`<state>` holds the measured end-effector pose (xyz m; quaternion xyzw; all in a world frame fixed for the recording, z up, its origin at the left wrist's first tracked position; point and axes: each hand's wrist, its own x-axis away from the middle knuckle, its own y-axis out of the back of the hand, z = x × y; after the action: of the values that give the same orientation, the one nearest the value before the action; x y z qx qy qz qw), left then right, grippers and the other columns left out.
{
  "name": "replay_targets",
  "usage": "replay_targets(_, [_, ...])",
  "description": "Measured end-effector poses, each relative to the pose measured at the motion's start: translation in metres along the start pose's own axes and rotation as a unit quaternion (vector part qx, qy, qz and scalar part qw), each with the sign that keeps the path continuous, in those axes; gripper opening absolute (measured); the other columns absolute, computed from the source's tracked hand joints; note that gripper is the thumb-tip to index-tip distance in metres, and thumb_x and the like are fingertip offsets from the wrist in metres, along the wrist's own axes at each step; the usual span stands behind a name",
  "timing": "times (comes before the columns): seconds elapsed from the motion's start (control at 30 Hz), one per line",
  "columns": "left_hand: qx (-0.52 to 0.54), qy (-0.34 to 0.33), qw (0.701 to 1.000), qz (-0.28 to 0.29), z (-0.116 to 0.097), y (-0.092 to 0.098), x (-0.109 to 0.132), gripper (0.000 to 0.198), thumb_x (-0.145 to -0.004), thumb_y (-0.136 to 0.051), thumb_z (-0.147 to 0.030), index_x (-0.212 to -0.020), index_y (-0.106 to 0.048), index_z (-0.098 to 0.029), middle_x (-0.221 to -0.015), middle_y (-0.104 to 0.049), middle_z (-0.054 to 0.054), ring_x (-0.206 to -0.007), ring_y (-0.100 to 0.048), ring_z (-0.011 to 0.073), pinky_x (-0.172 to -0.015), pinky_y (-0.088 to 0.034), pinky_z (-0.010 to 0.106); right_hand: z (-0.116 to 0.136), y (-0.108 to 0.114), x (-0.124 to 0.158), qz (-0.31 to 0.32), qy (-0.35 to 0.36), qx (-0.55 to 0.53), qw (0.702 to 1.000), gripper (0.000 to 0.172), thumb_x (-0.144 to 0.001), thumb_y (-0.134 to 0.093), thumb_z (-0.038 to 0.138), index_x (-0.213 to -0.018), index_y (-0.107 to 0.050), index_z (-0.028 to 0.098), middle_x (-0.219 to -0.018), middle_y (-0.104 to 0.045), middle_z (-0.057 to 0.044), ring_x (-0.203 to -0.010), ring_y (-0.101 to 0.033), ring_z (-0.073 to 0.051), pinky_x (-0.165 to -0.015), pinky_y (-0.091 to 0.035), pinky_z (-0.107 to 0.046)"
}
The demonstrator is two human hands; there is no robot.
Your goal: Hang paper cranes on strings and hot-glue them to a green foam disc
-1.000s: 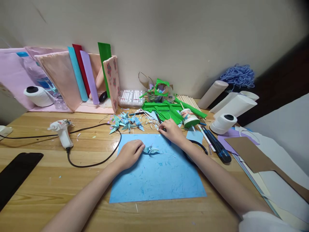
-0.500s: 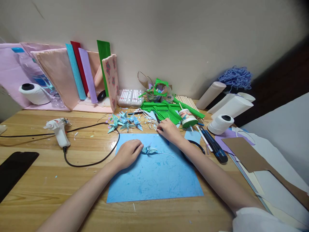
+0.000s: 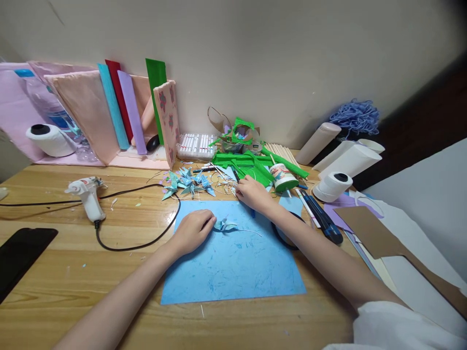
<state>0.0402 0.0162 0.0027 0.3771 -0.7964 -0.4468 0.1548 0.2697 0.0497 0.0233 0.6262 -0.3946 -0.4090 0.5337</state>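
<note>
My left hand (image 3: 194,230) rests on a blue sheet of paper (image 3: 233,272), its curled fingers closed at the tail end of a small blue paper crane (image 3: 225,225). A white string (image 3: 251,231) trails from the crane to the right across the sheet. Beyond the sheet's far edge, my right hand (image 3: 254,194) reaches into a pile of white string scraps (image 3: 225,183), fingers pinched together. What those fingertips hold is too small to make out. A dark pen (image 3: 235,175) lies just beyond them. Several more blue paper cranes (image 3: 191,182) sit left of the scraps.
A white glue gun (image 3: 88,197) with its black cord lies at left, a black phone (image 3: 25,257) nearer me. Green crepe paper (image 3: 255,167) and a wrapped cup (image 3: 283,177) lie behind my right hand. At right are a utility knife (image 3: 324,221), thread spool (image 3: 333,186) and cardboard (image 3: 368,231).
My right hand has shifted slightly at the string scraps, and a thin white loop shows above it. My left hand stays at the crane.
</note>
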Motion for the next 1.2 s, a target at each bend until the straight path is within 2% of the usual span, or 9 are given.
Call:
replay_targets(0.17, [0.003,0.001,1.0,0.0,0.0,0.0,0.001,0.032,-0.093,-0.028,-0.034,-0.077,-0.05,-0.019,-0.076,-0.057,0.002,-0.073,-0.052,0.0156,-0.068,-0.037,0.027,0.001,-0.002,-0.001,-0.015,0.006,0.005,1.0,0.016,-0.083,-0.05,0.014,-0.078,-0.065,0.015,-0.084,-0.065,-0.01,-0.087,-0.049,-0.022,-0.07,-0.038,-0.029])
replay_targets(0.3, [0.003,0.002,1.0,0.001,-0.001,0.001,0.001,0.033,-0.093,-0.027,-0.033,-0.078,-0.052,-0.019,-0.076,-0.058,0.003,-0.074,-0.052,0.016,-0.069,-0.037,0.028,-0.003,-0.006,0.003,-0.046,-0.03,-0.073,0.996,0.013,-0.079,-0.054,0.014,-0.073,-0.064,0.017,-0.077,-0.064,-0.006,-0.084,-0.049,-0.02,-0.068,-0.038,-0.028])
replay_targets(0.4, [0.0,0.007,1.0,-0.003,-0.004,0.001,0.001,0.033,-0.093,-0.027,-0.033,-0.078,-0.053,-0.019,-0.077,-0.059,0.003,-0.074,-0.053,0.0163,-0.069,-0.037,0.028,-0.006,-0.003,0.01,-0.097,-0.055,-0.146,0.983,0.011,-0.078,-0.056,0.016,-0.071,-0.063,0.017,-0.073,-0.063,-0.005,-0.081,-0.05,-0.019,-0.07,-0.038,-0.028])
replay_targets(0.47, [-0.004,0.027,1.0,-0.013,-0.007,0.0,0.002,0.031,-0.092,-0.029,-0.032,-0.077,-0.053,-0.019,-0.078,-0.06,0.003,-0.075,-0.053,0.0166,-0.068,-0.036,0.028,-0.004,0.003,0.019,-0.138,-0.07,-0.199,0.968,0.01,-0.078,-0.057,0.017,-0.07,-0.063,0.017,-0.073,-0.063,-0.004,-0.076,-0.05,-0.018,-0.072,-0.039,-0.029])
replay_targets(0.57, [-0.012,0.1,0.994,-0.035,-0.016,-0.002,0.005,0.029,-0.091,-0.031,-0.032,-0.075,-0.053,-0.019,-0.077,-0.061,0.003,-0.072,-0.054,0.0168,-0.062,-0.033,0.027,0.007,0.016,0.038,-0.168,-0.092,-0.282,0.94,0.009,-0.077,-0.058,0.018,-0.07,-0.063,0.018,-0.071,-0.064,-0.002,-0.071,-0.05,-0.016,-0.069,-0.039,-0.028])
replay_targets(0.67, [-0.002,0.17,0.985,-0.038,-0.025,-0.003,0.008,0.03,-0.09,-0.033,-0.032,-0.071,-0.052,-0.019,-0.073,-0.062,0.002,-0.066,-0.053,0.0161,-0.056,-0.028,0.026,0.025,0.027,0.056,-0.149,-0.108,-0.344,0.921,0.008,-0.077,-0.059,0.02,-0.07,-0.064,0.019,-0.071,-0.064,-0.002,-0.07,-0.05,-0.016,-0.064,-0.039,-0.027])
replay_targets(0.77, [0.018,0.201,0.979,-0.026,-0.032,-0.004,0.01,0.03,-0.089,-0.036,-0.034,-0.069,-0.054,-0.019,-0.07,-0.062,0.002,-0.062,-0.053,0.0152,-0.054,-0.025,0.025,0.04,0.03,0.067,-0.115,-0.103,-0.37,0.916,0.008,-0.076,-0.06,0.019,-0.069,-0.063,0.019,-0.07,-0.064,-0.001,-0.069,-0.05,-0.015,-0.063,-0.039,-0.026])
replay_targets(1.03, [0.028,0.193,0.981,-0.016,-0.039,-0.007,0.013,0.028,-0.087,-0.039,-0.034,-0.07,-0.057,-0.019,-0.069,-0.063,0.001,-0.062,-0.053,0.0149,-0.053,-0.026,0.025,0.052,0.025,0.065,-0.035,-0.114,-0.382,0.916,0.009,-0.072,-0.06,0.016,-0.063,-0.061,0.018,-0.066,-0.063,0.0,-0.068,-0.053,-0.014,-0.064,-0.038,-0.025])
replay_targets(1.2, [0.025,0.177,0.984,-0.022,-0.041,-0.008,0.014,0.027,-0.087,-0.04,-0.032,-0.07,-0.056,-0.019,-0.07,-0.063,0.002,-0.061,-0.053,0.0143,-0.053,-0.026,0.025,0.051,0.025,0.063,0.033,-0.138,-0.431,0.891,0.01,-0.071,-0.06,0.022,-0.065,-0.064,0.016,-0.064,-0.063,0.0,-0.06,-0.052,-0.012,-0.057,-0.037,-0.023])
